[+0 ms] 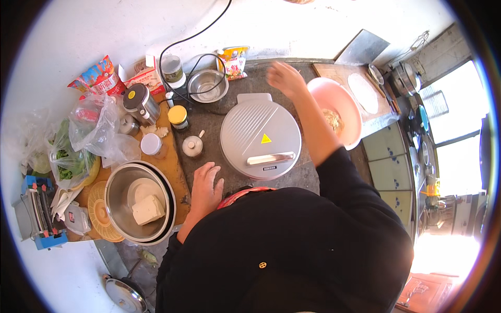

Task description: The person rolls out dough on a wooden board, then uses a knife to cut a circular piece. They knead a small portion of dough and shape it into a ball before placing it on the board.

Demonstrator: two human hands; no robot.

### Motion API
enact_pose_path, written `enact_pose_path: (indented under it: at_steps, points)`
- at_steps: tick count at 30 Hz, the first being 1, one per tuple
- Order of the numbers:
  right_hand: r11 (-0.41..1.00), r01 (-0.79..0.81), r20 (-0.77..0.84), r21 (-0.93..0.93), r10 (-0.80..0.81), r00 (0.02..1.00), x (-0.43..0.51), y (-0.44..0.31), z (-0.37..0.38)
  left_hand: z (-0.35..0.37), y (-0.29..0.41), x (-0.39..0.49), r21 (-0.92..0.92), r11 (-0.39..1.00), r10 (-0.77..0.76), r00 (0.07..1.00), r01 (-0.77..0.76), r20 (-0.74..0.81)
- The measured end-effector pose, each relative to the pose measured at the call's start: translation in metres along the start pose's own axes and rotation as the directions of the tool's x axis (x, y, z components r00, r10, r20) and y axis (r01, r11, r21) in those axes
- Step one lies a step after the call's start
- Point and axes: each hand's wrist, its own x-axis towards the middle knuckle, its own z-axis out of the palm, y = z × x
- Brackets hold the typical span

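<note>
A round grey electric baking pan (260,135) with its lid down stands on the dark tabletop before me. Its lid carries a front handle (271,158) and a yellow warning triangle. My right hand (287,80) hovers past the pan's back right side, slightly blurred, with fingers a little apart and no object visible in it. The right forearm passes between the pan and a pink plastic basin (354,113) holding a pale, shredded-looking food (332,120). My left hand (205,186) is by the near table edge, left of the pan, fingers apart and holding nothing.
Left stands a steel bowl (113,199) with a tofu-like white block (148,210). Jars, an electric kettle (141,103) and bagged greens (70,160) crowd behind it. A small steel bowl (208,87) and black cord (161,58) lie at the back. A flour-dusted board (332,72) is far right.
</note>
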Motion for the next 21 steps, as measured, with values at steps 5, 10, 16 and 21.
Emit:
enact_pose_path:
  at_steps: [5, 10, 16, 21]
  points:
    - [0.991, 0.062, -0.55, 0.12, 0.015, 0.835, -0.17, 0.015, -0.078, 0.018, -0.011, -0.009, -0.069, 0.996, 0.06, 0.992, -0.052, 0.113]
    - [0.98, 0.169, -0.798, 0.108, -0.017, 0.603, -0.278, 0.006, -0.141, 0.043, -0.002, 0.003, -0.08, 0.979, 0.202, 0.956, -0.189, 0.211]
    - [0.984, 0.168, -0.776, -0.055, -0.148, 0.613, -0.328, -0.003, -0.135, 0.075, 0.03, 0.029, 0.17, 0.88, 0.336, 0.835, -0.443, 0.435]
    - [0.99, 0.116, -0.763, -0.081, -0.137, 0.632, -0.37, 0.001, -0.167, 0.122, 0.026, 0.037, 0.403, 0.739, 0.349, 0.818, -0.54, 0.457]
